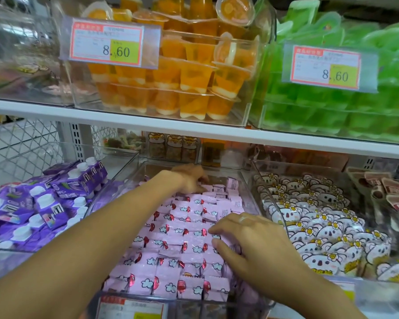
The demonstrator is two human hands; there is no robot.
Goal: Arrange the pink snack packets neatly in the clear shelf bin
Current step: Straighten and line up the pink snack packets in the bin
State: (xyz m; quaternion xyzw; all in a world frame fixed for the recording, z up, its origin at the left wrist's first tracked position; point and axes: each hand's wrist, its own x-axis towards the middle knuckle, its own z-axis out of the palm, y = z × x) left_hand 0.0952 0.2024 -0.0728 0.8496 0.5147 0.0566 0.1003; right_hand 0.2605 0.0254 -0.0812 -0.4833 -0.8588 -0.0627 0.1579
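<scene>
Sorting in progress at the lower shelf: both hands are down in the clear rectangular plastic shelf bin that sits in the middle of the row.

- Small pink foil snack packets with white cloud and red print fill this bin almost wall to wall. Front and middle rows lie flat and overlap like shingles; the far rows, near the back wall, look looser, with some packets turned pale side up.
- Left hand reaches deep to the back of the bin, fingers bent down among the loose far packets. Whether it actually pinches one I cannot tell; the fingertips are hidden.
- Right hand lies on the right-hand rows, fingers curled over the edge of a few packets, seemingly pressing or nudging them leftward into line, not lifting.

Handling, as judged:
- Packets look light, thin and glossy, so likely slippery against each other; a sideways push would probably slide a whole row.
- Wrappers are soft and crinkly, contents small. Probably not fragile, though hard squeezing could crush whatever is inside.
- Best hold: pinch a single packet by its crimped end seam, or sweep several with flat fingers on the faces.

Neighbours: purple pouches with white caps in the bin to the left, white koala-face packets with yellow flowers to the right.
</scene>
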